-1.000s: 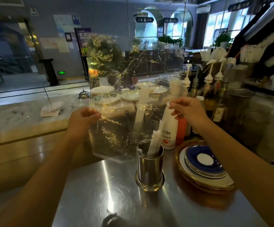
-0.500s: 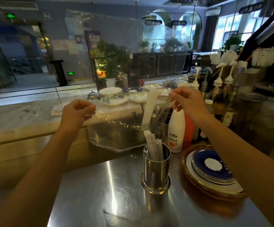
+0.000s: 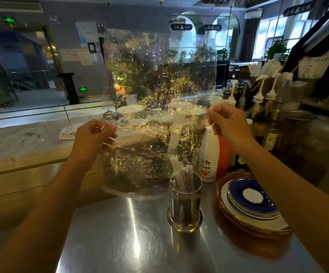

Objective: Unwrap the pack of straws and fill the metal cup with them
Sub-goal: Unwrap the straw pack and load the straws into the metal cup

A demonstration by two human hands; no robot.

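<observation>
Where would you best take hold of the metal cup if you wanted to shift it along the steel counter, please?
Probably around the bare cylindrical wall of the metal cup, below the rim and above the flared base, coming from its left or front. The wrapped straws stick up out of the mouth, ruling out a top grip, and the stack of plates crowds its right side.

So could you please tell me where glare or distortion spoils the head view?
Head view: the clear wrap, held up by the left hand and right hand, glints gold and warps what lies behind it; a bright streak glares on the steel counter; the windows blow out; wide-angle bending at the edges.
</observation>
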